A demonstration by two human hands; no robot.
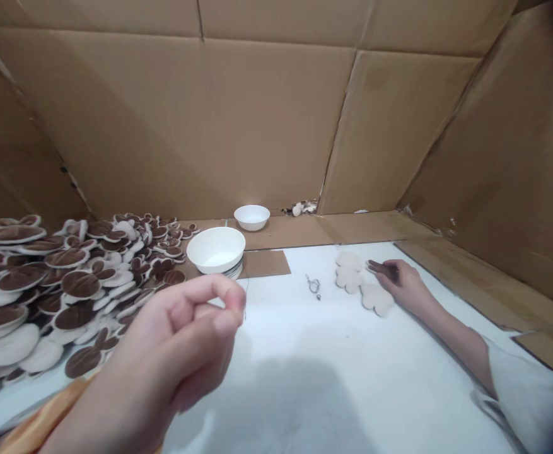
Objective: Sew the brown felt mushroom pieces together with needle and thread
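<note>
In the foreground my left hand is closed in a pinch, thumb against forefinger. A thin dark thread shows at its fingertips; whether a needle is with it I cannot tell. Farther off at the right, my right hand is closed on a brown fabric piece with rounded, ear-like ends, partly hidden by the fingers. Beside that hand, several pale, lobed fabric pieces lie on the white table. A small tangle of dark thread lies left of them.
A big heap of brown-and-white eared fabric pieces fills the left side. A white bowl sits beyond my left hand, with a smaller white bowl behind it. Cardboard walls enclose the back and sides; cardboard strips edge the table.
</note>
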